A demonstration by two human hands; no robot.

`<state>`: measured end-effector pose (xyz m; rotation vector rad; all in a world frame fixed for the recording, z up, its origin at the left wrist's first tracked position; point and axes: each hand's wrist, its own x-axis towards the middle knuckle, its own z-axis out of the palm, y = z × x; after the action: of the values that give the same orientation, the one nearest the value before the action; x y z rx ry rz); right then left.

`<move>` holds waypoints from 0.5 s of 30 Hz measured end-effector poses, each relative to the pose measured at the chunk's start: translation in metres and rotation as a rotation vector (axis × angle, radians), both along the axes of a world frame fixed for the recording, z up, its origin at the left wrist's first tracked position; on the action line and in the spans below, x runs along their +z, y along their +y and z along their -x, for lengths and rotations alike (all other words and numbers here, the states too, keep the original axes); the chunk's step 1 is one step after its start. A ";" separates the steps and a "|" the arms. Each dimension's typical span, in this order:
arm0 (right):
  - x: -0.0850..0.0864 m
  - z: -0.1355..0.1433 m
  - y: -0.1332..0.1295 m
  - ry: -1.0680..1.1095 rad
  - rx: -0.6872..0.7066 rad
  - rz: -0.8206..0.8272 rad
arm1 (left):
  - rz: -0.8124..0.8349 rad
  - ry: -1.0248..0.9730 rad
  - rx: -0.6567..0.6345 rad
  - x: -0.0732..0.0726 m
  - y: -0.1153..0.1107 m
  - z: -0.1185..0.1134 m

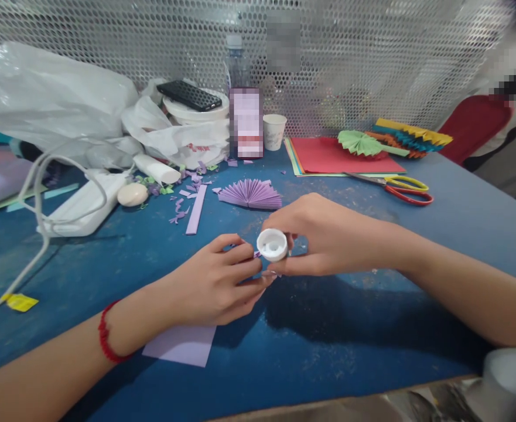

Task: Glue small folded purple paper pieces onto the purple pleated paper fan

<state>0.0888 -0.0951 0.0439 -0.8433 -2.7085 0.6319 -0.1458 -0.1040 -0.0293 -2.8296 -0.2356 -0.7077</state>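
Mid-frame, the right hand (328, 234) clasps a white round cap (272, 245); the left hand (220, 284), pinching a purple slip (258, 254), seems to work against it. Next calls, I'd judge, for steadiness.

soft, cool light here over the blue worktop (358, 363), fairly bright, coming from overhead judging by that broad, dark, fuzzy-edged shadow under the right hand (323, 234), spilling towards the near edge! more shade sits beneath the left forearm (60, 369). a pale sheen washes the worktop's right edge, and highlights gleam on the plastic bag (55, 76) by the far left corner. the middle's reasonably crisp; past the near right corner, it's smeared. blocky pixels mask the phone screen (246, 120) and part of the mesh wall (354, 53). outer edges bend and stretch.
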 end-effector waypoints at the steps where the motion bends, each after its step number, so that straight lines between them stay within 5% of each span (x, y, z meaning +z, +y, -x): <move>1: 0.000 0.000 0.000 0.003 0.003 0.000 | 0.002 0.002 0.005 0.000 0.000 0.000; 9: 0.006 0.001 -0.009 0.064 0.045 0.043 | 0.004 -0.003 -0.008 0.001 0.002 0.000; 15: 0.022 -0.006 -0.014 0.068 -0.095 -0.130 | -0.014 0.031 0.020 0.000 0.001 -0.001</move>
<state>0.0947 -0.1089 0.0660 -0.8946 -2.5989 0.4510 -0.1452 -0.1026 -0.0294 -2.8183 -0.2530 -0.6586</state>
